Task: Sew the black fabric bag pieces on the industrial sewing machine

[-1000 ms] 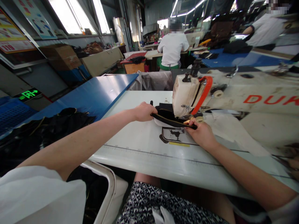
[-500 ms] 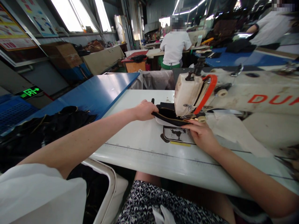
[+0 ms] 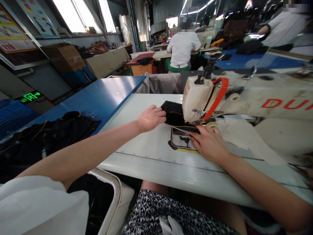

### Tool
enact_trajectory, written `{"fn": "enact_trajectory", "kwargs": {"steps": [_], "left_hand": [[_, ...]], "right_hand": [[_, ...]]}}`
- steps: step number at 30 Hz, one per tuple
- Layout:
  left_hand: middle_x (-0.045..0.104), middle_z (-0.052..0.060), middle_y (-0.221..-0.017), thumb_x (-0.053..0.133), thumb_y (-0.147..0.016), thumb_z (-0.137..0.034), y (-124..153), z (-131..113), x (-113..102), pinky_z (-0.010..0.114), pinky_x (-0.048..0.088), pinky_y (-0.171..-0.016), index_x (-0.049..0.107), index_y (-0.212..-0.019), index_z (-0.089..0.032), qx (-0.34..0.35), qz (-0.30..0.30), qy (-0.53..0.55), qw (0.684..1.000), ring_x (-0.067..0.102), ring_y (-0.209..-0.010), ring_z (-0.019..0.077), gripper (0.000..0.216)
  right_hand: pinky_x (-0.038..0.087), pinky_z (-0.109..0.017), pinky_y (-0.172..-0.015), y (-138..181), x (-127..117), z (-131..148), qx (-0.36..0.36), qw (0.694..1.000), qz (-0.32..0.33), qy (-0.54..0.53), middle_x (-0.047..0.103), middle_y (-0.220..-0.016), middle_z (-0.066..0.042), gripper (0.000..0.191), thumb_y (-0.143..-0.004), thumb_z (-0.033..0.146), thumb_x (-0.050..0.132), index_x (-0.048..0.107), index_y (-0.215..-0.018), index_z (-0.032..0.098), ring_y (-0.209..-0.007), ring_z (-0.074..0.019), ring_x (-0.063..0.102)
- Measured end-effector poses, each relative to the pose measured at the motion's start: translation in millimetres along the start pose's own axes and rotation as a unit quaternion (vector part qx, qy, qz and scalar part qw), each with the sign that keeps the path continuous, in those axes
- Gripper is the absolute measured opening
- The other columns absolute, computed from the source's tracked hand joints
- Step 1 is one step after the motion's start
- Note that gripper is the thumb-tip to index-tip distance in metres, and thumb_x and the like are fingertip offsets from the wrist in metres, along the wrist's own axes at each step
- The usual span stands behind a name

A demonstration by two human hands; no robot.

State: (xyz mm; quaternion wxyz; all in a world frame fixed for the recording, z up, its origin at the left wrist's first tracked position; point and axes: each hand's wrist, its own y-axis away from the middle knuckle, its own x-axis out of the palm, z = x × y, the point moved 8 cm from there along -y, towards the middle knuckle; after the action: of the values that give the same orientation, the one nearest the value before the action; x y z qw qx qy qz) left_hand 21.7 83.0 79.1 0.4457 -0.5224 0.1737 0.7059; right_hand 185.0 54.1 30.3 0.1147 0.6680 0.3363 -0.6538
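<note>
Your left hand lies flat, fingers loose, on the black fabric piece at the sewing machine; no closed grip. Your right hand presses its near edge to the counter, fingers spread. The piece sits under the machine head; the seam looks partly fed, the rest unsewn. The bin beside your knee holds dark fabric.
</note>
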Motion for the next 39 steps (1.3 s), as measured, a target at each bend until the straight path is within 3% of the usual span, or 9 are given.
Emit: {"fn": "enact_trajectory", "kwargs": {"steps": [6,15,17,22,25,28,31,35,39], "left_hand": [[0.065,0.005,-0.089,0.038,-0.096,-0.016,20.4,-14.6,4.3,0.031,0.029,-0.062,0.062,-0.088,-0.017,0.033,-0.110,-0.071,0.991,0.050,-0.073,0.0151,0.025],[0.066,0.004,-0.100,0.037,-0.097,-0.015,19.7,-15.1,-7.0,0.033,0.029,-0.063,0.059,-0.099,-0.020,0.015,-0.164,-0.053,0.985,0.052,-0.077,0.0152,0.023],[0.066,0.004,-0.105,0.037,-0.097,-0.015,24.5,-18.3,1.6,0.033,0.031,-0.067,0.059,-0.100,-0.020,0.009,-0.138,-0.037,0.990,0.053,-0.081,0.0155,0.023],[0.066,0.006,-0.104,0.033,-0.096,-0.013,36.2,-25.7,40.0,0.033,0.036,-0.077,0.060,-0.107,-0.018,-0.015,0.064,0.005,0.998,0.055,-0.089,0.0178,0.029],[0.064,0.007,-0.108,0.039,-0.090,-0.009,38.7,-30.8,36.1,0.033,0.038,-0.084,0.057,-0.114,-0.016,-0.045,0.103,0.007,0.994,0.056,-0.095,0.0185,0.031],[0.059,0.012,-0.121,0.044,-0.084,-0.009,39.3,-38.7,30.1,0.041,0.033,-0.096,0.053,-0.121,-0.011,-0.109,0.168,0.015,0.980,0.055,-0.102,0.0221,0.038],[0.055,0.016,-0.126,0.045,-0.083,-0.011,33.6,-52.2,21.8,0.045,0.033,-0.096,0.052,-0.123,-0.008,-0.169,0.223,0.017,0.960,0.055,-0.103,0.0254,0.040],[0.059,0.020,-0.115,0.047,-0.081,-0.009,4.5,-73.8,7.2,0.040,0.042,-0.079,0.059,-0.112,-0.004,-0.190,0.214,0.024,0.958,0.057,-0.094,0.0272,0.034],[0.065,0.013,-0.096,0.048,-0.083,-0.012,-34.5,-87.2,5.1,0.037,0.045,-0.077,0.064,-0.095,-0.008,-0.139,0.093,0.112,0.979,0.057,-0.089,0.0254,0.021]], "right_hand": [[0.025,-0.045,-0.093,0.4,-1.5,1.5,-0.002,1.000,-0.001,0.028,0.054,-0.122,-0.011,0.031,-0.093,0.028,0.040,0.067,-0.105,0.019,-0.103,-0.0280,0.051],[0.023,-0.047,-0.096,2.8,-0.9,2.3,0.000,0.999,-0.013,0.039,0.056,-0.120,-0.011,0.030,-0.093,0.029,0.041,0.066,-0.106,0.018,-0.103,-0.0277,0.050],[0.023,-0.047,-0.096,2.4,-0.9,2.2,0.004,0.999,-0.011,0.036,0.056,-0.121,-0.012,0.029,-0.093,0.029,0.042,0.067,-0.103,0.018,-0.103,-0.0277,0.050],[0.023,-0.047,-0.097,1.6,-0.7,2.2,0.012,1.000,-0.005,0.022,0.056,-0.122,-0.011,0.028,-0.092,0.026,0.042,0.068,-0.097,0.018,-0.105,-0.0268,0.050],[0.023,-0.047,-0.098,2.3,-1.0,2.1,0.014,1.000,-0.006,0.019,0.056,-0.122,-0.011,0.027,-0.092,0.025,0.042,0.067,-0.099,0.018,-0.105,-0.0265,0.050],[0.023,-0.047,-0.098,2.6,-1.6,2.8,0.014,1.000,-0.007,0.015,0.056,-0.124,-0.010,0.026,-0.092,0.024,0.042,0.066,-0.099,0.018,-0.107,-0.0264,0.050],[0.024,-0.047,-0.098,2.1,-2.1,3.3,0.015,1.000,-0.008,0.009,0.056,-0.123,-0.011,0.025,-0.092,0.023,0.042,0.066,-0.098,0.018,-0.106,-0.0260,0.050],[0.024,-0.047,-0.099,1.7,-1.0,2.5,0.017,1.000,-0.008,0.001,0.056,-0.123,-0.011,0.024,-0.090,0.020,0.045,0.065,-0.101,0.017,-0.108,-0.0264,0.050],[0.022,-0.047,-0.100,2.0,0.8,1.4,0.020,1.000,-0.002,-0.004,0.057,-0.122,-0.011,0.024,-0.090,0.021,0.045,0.066,-0.102,0.018,-0.110,-0.0262,0.048]]}}
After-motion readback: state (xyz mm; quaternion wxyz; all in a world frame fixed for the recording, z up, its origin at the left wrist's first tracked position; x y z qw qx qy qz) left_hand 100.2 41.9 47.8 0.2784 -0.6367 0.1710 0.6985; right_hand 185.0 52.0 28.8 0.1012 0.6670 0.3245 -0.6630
